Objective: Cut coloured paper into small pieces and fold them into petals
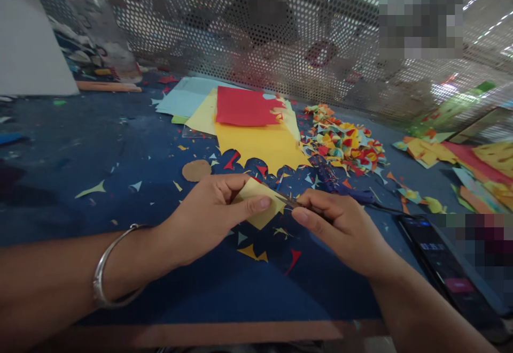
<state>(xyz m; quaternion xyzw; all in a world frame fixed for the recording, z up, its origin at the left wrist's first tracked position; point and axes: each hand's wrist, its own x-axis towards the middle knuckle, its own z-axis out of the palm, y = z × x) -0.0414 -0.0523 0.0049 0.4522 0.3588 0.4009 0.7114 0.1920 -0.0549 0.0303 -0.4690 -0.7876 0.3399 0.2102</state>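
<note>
My left hand (220,208) pinches a small pale yellow piece of paper (258,216), thumb on top, with a bit of red showing at its upper edge. In my right hand (340,224) is a pair of small scissors (286,200), its blades at the right edge of the paper; most of the handles are hidden by my fingers. Just beyond my hands lies a yellow sheet (260,144) with scalloped cut-outs, a red sheet (244,106) on top of it. A round brown disc (196,170) rests left of them.
Colourful cut paper pieces (348,142) are heaped at the right, before a perforated metal screen (224,32). A phone (444,267) lies beside my right forearm. Paper scraps (248,251) litter the blue tabletop (200,294). A clear bottle (106,32) stands back left.
</note>
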